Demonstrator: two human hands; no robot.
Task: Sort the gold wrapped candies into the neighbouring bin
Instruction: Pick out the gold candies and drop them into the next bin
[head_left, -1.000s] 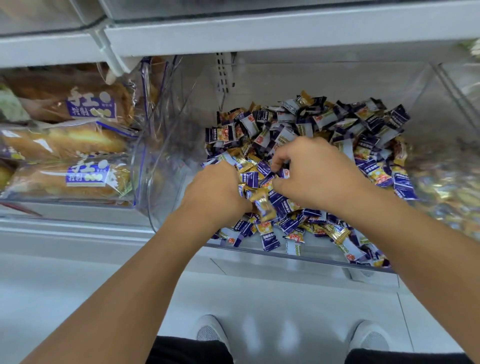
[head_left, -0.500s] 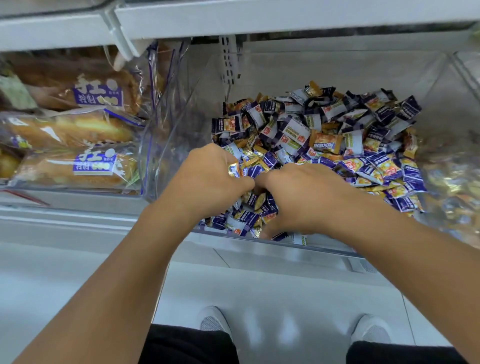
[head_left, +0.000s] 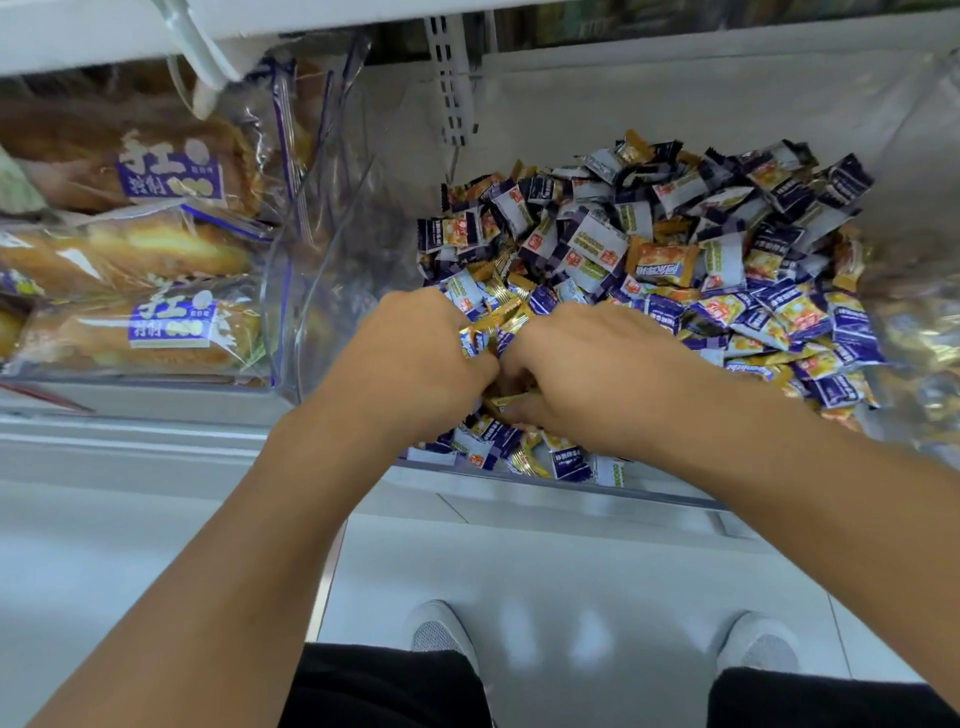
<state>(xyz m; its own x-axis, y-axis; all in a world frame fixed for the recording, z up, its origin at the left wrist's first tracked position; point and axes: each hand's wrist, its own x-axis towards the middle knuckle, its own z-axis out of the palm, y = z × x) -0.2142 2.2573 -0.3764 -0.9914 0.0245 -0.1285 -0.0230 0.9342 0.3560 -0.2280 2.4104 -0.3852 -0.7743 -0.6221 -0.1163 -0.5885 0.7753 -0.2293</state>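
A clear plastic bin (head_left: 332, 291) on the shelf holds a heap of purple, white and gold wrapped candies (head_left: 675, 249). My left hand (head_left: 415, 358) is curled at the heap's front left and grips several gold wrapped candies (head_left: 501, 319) that stick out above its fingers. My right hand (head_left: 587, 374) lies right beside it, fingers bent down into the pile on a gold candy (head_left: 506, 400); its fingertips are hidden. The two hands touch. Through the clear wall on the right shows the neighbouring bin (head_left: 919, 332) with gold candies, blurred.
Bagged bread loaves (head_left: 135, 332) fill the bin on the left. A white shelf edge (head_left: 311, 31) runs overhead, with a slotted upright (head_left: 452, 78) behind. The white ledge (head_left: 156, 452) fronts the bins. My shoes (head_left: 441, 631) stand on the pale floor below.
Both hands have drawn together at the front of the heap. My right hand came down from the pile's middle to beside the left, which now shows gold candies bunched in its grip.
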